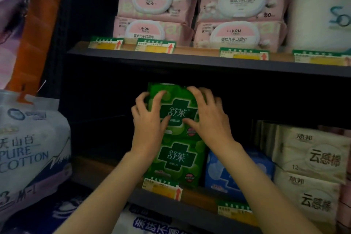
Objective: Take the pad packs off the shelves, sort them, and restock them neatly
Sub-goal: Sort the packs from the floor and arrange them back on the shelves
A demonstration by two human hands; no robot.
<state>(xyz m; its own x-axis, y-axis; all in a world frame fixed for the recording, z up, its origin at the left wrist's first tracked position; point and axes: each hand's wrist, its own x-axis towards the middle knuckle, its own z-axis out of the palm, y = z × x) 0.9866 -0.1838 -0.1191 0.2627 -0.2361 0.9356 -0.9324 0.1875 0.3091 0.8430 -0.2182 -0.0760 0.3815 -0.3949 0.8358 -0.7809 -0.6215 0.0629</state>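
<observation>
We see both hands on the upper green 舒莱 pad pack (177,109), on the lower shelf (199,213).

It stands atop a second green 舒莱 pack (177,161), behind a green-and-yellow price tag (161,189). Our left hand (150,119) curls round its left edge, thumb on the front; our right hand (207,116) grips the right edge, fingers bent over the top. To the right sit a blue pack (237,173) and beige 云感棉 packs (311,157). Above, we read "Liyou" on pink wet-wipe packs (241,2); at left, a white "PURE COTTON" pack (32,150).
</observation>
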